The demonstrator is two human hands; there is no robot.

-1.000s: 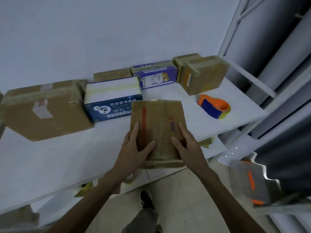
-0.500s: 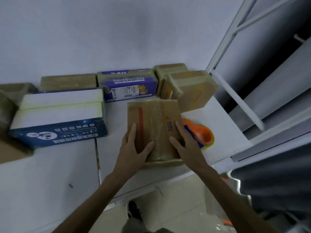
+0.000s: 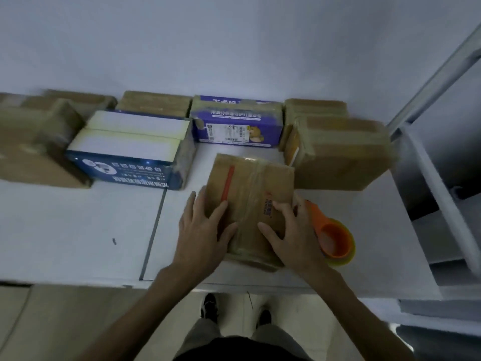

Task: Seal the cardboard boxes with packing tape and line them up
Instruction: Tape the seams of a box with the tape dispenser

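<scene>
A white tabletop (image 3: 78, 230) made of two panels, with a dark seam (image 3: 153, 230) running from 12 to 6 o'clock, stands against a plain white wall (image 3: 234, 35); pale metal shelving (image 3: 429, 87) rises at 3 o'clock, and a tiled floor (image 3: 52, 321) with two dark shoes (image 3: 209, 306) shows at 6 o'clock. The small brown cardboard box with a red strip and clear tape along its top (image 3: 250, 194) lies flat on the table, just right of centre. The left hand (image 3: 200, 233) rests spread on its left half, thumb on top. The right hand (image 3: 294, 235) presses on its right half, fingers slightly bent. Touching that hand at the box's 4 o'clock lies an orange tape dispenser with a yellowish roll (image 3: 334, 241), partly hidden by the wrist. From 9 to 2 o'clock stand a blurred brown carton (image 3: 33, 147), cut off by the frame edge, a blue-and-white carton (image 3: 130, 152), a purple printed carton (image 3: 236, 123) and a brown taped carton (image 3: 343, 152); the lower brown cartons (image 3: 156, 104) behind them are mostly hidden.
</scene>
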